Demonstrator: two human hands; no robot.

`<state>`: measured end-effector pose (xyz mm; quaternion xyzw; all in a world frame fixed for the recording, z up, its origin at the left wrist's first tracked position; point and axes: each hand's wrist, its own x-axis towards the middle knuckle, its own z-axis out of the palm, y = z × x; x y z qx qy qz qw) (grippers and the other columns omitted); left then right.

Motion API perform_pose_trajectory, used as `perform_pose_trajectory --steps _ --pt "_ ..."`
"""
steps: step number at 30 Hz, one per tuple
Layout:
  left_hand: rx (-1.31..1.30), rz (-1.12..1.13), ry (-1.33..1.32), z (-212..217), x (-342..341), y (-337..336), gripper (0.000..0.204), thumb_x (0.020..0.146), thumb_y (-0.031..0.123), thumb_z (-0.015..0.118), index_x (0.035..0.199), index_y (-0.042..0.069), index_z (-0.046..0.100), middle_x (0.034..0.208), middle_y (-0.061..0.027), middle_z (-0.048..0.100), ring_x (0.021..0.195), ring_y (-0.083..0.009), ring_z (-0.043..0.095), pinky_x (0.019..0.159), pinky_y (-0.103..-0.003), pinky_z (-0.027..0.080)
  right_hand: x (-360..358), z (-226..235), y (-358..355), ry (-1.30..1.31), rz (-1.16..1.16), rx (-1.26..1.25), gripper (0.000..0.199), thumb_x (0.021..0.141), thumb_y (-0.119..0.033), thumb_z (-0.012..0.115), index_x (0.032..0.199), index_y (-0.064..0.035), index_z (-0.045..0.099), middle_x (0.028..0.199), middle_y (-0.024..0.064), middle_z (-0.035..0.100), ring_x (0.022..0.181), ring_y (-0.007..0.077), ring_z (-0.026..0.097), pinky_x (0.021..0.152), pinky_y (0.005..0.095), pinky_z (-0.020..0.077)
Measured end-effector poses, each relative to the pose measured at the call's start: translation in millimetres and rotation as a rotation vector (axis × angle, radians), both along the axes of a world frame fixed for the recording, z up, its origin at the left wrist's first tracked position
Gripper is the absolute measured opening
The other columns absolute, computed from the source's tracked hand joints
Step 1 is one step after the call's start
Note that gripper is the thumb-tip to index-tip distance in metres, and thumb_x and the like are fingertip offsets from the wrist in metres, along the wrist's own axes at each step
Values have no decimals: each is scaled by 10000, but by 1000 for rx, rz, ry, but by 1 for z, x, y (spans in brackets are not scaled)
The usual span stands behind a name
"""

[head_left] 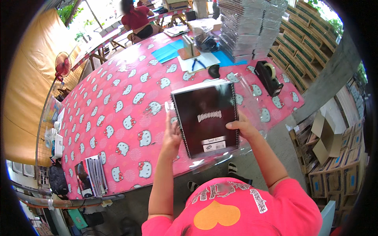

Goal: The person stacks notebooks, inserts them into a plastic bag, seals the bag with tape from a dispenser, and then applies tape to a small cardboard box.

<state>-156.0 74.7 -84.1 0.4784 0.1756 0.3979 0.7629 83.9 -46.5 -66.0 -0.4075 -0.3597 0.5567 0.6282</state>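
Pink sheeting printed with white cat faces is covering the big table (108, 151), and stacked cartons (301, 47) are rising far beyond the right fingers. From where I am standing, the person is stretching both bare forearms forward over the near edge. Between the two hands, a dark-covered set of spiral notebooks (208, 108) is showing its front; I cannot tell whether it is resting on the table. The left hand (172, 139) is standing along the notebooks' left edge, its fingers straightening away from the body rather than curling. The right hand (245, 128) is gripping the opposite edge, its thumb lying across the cover while its other fingers are hiding underneath. Clear plastic (214, 162) is glinting below the notebooks, nearer the body than either set of fingertips. Ahead of the right fingers, a black tape dispenser (268, 80) is sitting; farther forward, plastic-wrapped stacks (240, 31) are towering.
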Motion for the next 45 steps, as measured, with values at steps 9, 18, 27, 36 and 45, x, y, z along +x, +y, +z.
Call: perform_pose_trajectory --steps 9,18,27,36,45 --pt "-38 122 77 -62 129 -49 850 557 17 812 1265 6 342 1045 -76 576 957 -186 563 864 -329 459 130 -58 -18 -284 52 -102 846 609 -87 799 1313 -39 333 1227 84 447 1182 192 395 1031 333 272" --pt "288 393 277 -83 155 -77 864 500 89 873 1170 22 331 996 -56 559 912 -178 555 845 -323 451 135 -69 -11 -322 24 215 966 515 -251 889 1287 -36 350 1192 78 487 1125 194 458 969 331 361" --pt "348 579 472 -107 156 -78 766 501 150 887 1090 12 418 970 -93 585 901 -208 581 797 -324 468 136 -88 -15 -267 73 -188 795 558 -134 859 1222 -27 434 1059 63 589 971 170 558 868 319 449" --pt "-319 404 605 -80 183 8 597 663 382 790 1010 -48 563 910 -120 642 749 -196 631 667 -319 504 217 -102 48 -1197 -301 -84 476 781 -349 672 1118 -24 592 957 116 595 927 253 551 816 374 436" --pt "-512 336 743 -79 162 11 646 648 464 780 957 -75 606 826 -130 648 648 -199 636 578 -301 521 241 -142 29 -1543 -566 -266 197 729 -201 691 886 -82 682 891 70 539 950 259 485 786 413 423"
